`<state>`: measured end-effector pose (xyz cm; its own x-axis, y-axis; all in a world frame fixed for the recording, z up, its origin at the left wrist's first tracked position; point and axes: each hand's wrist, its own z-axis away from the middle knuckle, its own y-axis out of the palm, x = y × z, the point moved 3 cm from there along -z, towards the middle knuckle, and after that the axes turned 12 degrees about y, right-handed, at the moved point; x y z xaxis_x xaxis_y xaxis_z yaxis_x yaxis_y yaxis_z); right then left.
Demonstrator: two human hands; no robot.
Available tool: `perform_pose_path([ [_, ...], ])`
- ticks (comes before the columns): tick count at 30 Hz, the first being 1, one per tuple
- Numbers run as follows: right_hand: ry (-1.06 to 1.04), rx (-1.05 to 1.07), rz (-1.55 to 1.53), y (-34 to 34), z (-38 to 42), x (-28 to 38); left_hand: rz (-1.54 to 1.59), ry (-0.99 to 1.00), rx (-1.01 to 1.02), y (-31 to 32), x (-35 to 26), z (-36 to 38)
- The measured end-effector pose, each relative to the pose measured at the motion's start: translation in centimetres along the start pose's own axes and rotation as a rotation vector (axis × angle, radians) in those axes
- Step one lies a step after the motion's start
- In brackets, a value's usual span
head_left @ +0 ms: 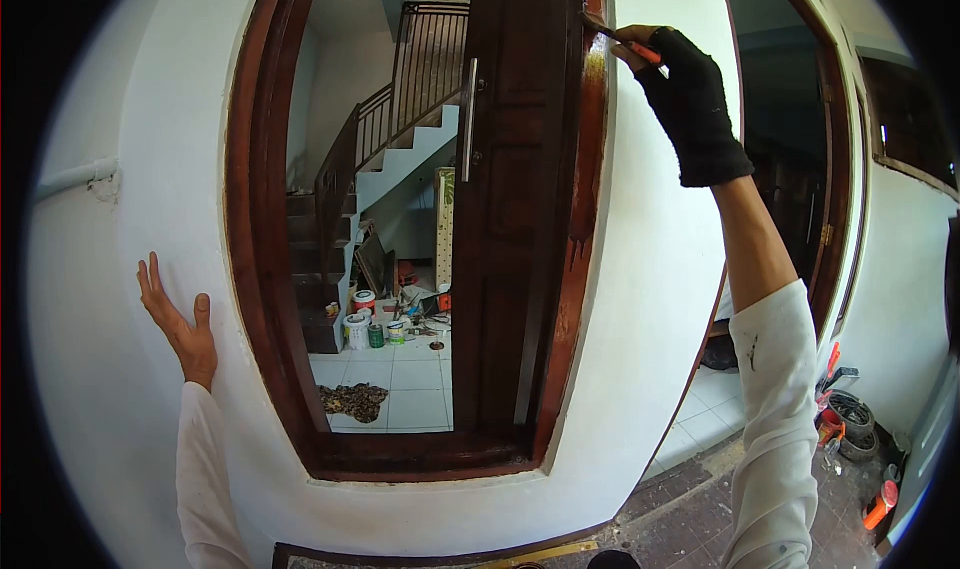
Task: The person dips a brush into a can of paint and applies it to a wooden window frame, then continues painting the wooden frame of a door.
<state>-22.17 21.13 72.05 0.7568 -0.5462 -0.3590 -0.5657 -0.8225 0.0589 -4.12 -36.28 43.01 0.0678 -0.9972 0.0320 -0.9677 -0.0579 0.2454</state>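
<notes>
My right hand (pixel 680 94), in a black fingerless glove, is closed round a paintbrush (pixel 640 49) with an orange handle. The brush's bristles touch the upper right side of the reddish-brown wooden frame (pixel 590 149). Dark streaks and drips of wet-looking finish run down that side. My bare left hand (pixel 182 329) is raised against the white wall (pixel 170 209) left of the frame, its fingers spread and holding nothing. A dark brown panelled door (pixel 510 219) with a long metal handle stands inside the frame.
Through the opening are a staircase (pixel 400 149), paint cans (pixel 357 331) and a patterned cloth (pixel 354 402) on white tiles. A second doorway (pixel 790 119) is at the right. Black bowls (pixel 850 414) and an orange-red container (pixel 881 504) sit on the lower right floor.
</notes>
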Motion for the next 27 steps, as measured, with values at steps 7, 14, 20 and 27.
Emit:
perform_pose_path([
  [7,0.034,0.020,-0.024,-0.5,2.4,1.1,-0.003,-0.009,0.000,0.0,-0.1,-0.1],
  [14,0.057,0.035,-0.032,-0.9,5.0,2.7,-0.015,-0.012,0.004,0.0,0.2,0.1],
  [20,0.129,0.046,-0.055,-1.2,8.2,4.1,-0.023,-0.008,0.004,0.0,0.1,0.0],
  [27,0.185,0.076,-0.052,-2.1,12.9,6.5,-0.030,0.010,0.004,0.0,0.1,0.0],
])
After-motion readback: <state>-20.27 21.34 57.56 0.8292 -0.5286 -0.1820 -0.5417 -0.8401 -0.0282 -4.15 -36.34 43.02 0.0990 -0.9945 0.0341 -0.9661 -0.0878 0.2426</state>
